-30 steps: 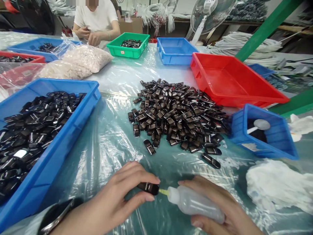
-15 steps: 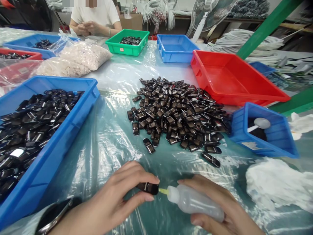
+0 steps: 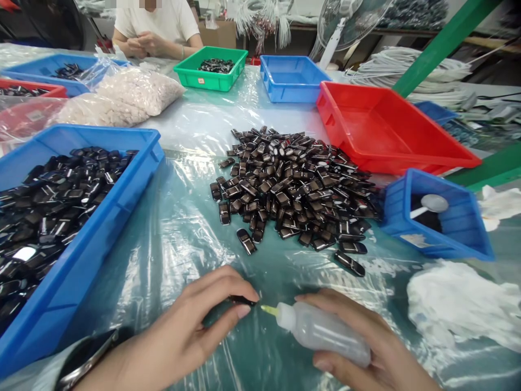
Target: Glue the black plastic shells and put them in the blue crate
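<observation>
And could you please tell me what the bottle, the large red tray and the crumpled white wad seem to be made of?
Bottle: likely plastic, smooth, translucent; its wall looks milky with soft highlights.
Red tray: probably moulded plastic, slightly glossy; uniform colour, smooth walls.
White wad: cloth or tissue, matte; the soft creases leave that open.

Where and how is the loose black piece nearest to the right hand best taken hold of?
I would pinch the loose black piece at mid-length across its long sides, coming from above and the near side. It is elongated and lies slantwise; its near side faces bare table, while the pile lies beyond. The right hand holds a bottle, so free it first.
</observation>
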Available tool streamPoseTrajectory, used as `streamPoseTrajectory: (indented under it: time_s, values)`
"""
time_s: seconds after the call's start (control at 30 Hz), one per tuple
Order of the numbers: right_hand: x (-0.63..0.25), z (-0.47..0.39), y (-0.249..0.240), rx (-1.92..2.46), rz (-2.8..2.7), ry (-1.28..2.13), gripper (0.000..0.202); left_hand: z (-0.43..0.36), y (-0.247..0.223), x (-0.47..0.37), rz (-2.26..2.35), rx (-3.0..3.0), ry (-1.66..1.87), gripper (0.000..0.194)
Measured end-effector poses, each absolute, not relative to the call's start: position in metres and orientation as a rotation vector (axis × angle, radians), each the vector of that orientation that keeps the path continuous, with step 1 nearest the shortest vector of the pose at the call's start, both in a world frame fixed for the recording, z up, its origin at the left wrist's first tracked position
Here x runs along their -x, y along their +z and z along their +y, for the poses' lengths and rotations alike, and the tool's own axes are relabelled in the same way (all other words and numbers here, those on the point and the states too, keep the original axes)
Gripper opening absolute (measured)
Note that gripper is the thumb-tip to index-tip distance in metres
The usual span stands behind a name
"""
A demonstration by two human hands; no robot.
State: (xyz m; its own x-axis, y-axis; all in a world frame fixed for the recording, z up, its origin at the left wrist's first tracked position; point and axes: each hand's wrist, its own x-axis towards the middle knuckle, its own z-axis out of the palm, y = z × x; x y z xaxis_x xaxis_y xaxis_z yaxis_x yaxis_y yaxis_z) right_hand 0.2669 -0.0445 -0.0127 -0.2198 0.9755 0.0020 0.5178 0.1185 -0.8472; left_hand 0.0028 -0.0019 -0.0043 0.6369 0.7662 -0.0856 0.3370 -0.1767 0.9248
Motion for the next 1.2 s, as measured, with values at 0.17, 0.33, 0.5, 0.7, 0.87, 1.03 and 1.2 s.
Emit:
streamPoseTrajectory:
  time_s: [0.17,0.33,0.5,0.7,0.87,1.03,1.2]
  values:
    - [-0.269,-0.047,-0.017,1.448,-1.868,0.904,0.039,0.002,0.005,-0.002,0.88,-1.738,0.398,0.025]
    - [-0.273,-0.045,-0.02,1.385,-1.995,0.763,0.043,0.004,0.011,-0.002,0.858,-1.753,0.309,0.033]
    - [-0.275,-0.043,-0.02,1.312,-2.064,0.749,0.045,0.002,0.004,-0.003,0.863,-1.753,0.333,0.04]
    - [-0.274,-0.042,-0.02,1.321,-2.051,0.796,0.045,0.0,-0.001,-0.001,0.872,-1.779,0.399,0.043]
    - [-0.272,-0.041,-0.016,1.363,-1.975,0.892,0.043,-0.001,0.001,-0.002,0.886,-1.771,0.431,0.043]
    - [-0.27,-0.043,-0.014,1.42,-1.898,0.989,0.041,0.0,0.003,-0.002,0.9,-1.775,0.397,0.043]
    - [-0.27,-0.044,-0.009,1.416,-1.932,0.943,0.04,0.002,0.004,-0.003,0.903,-1.788,0.393,0.041]
